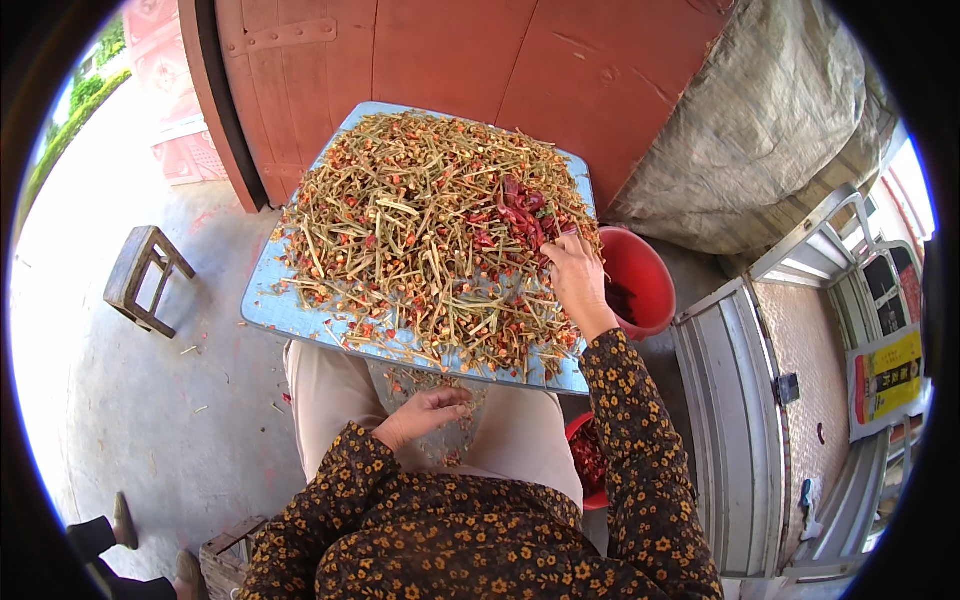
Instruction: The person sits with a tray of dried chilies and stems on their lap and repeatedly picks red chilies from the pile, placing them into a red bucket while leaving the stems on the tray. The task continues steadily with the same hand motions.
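A blue tabletop [271, 307] carries a wide heap of dried chilli stems and caps [405, 217], mixed with red bits. At the heap's right side lies a small cluster of dark red dried chillies [523, 210]. My right hand [577, 274] reaches over the table's right part, its fingertips at the lower edge of these chillies; whether it pinches one is hard to tell. Below the table's near edge, my left hand [429, 415] hovers over my lap, palm inward, fingers loosely curved and apart from the thumb, with no item visible in it. Stem scraps lie between my legs.
A red plastic basin [658, 289] with dark contents stands right of the table; another red basin [596, 501] holding red chillies is beside my right leg. A wooden stool [129, 277] stands left. A person's feet [124, 521] show lower left, near a wooden crate [223, 559]. Metal cart right.
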A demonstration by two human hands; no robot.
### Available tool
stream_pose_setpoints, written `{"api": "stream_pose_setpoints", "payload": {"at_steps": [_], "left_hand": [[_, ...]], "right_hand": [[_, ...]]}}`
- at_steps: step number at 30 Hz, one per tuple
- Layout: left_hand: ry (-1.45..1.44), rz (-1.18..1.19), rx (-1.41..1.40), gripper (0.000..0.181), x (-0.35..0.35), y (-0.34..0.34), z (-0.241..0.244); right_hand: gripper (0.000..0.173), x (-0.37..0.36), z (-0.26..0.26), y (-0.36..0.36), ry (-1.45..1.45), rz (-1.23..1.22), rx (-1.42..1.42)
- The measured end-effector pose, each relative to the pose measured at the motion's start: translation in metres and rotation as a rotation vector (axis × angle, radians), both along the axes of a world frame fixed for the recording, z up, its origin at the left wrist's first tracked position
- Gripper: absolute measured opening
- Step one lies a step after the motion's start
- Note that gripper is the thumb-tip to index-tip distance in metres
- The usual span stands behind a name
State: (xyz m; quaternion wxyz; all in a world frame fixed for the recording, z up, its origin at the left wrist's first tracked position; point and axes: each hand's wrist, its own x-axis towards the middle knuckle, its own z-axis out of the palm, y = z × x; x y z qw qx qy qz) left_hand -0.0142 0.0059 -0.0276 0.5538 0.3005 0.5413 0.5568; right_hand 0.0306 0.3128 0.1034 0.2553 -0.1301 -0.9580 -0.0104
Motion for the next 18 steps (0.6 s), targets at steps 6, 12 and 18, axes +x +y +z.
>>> {"api": "stream_pose_setpoints", "payload": {"at_steps": [6, 12, 18], "left_hand": [[-0.033, -0.002, 0.009, 0.041, -0.001, -0.002, 0.003], [-0.036, -0.011, 0.004, 0.039, 0.0, -0.002, 0.003], [-0.067, -0.029, 0.032, 0.038, 0.0, 0.0, -0.004]], "right_hand": [[0.019, -0.015, -0.014, 0.02, -0.045, 0.04, 0.004], [0.005, -0.017, -0.007, 0.013, 0.166, 0.114, -0.605], [0.008, -0.022, 0.003, 0.021, 0.355, 0.159, -1.377]]}}
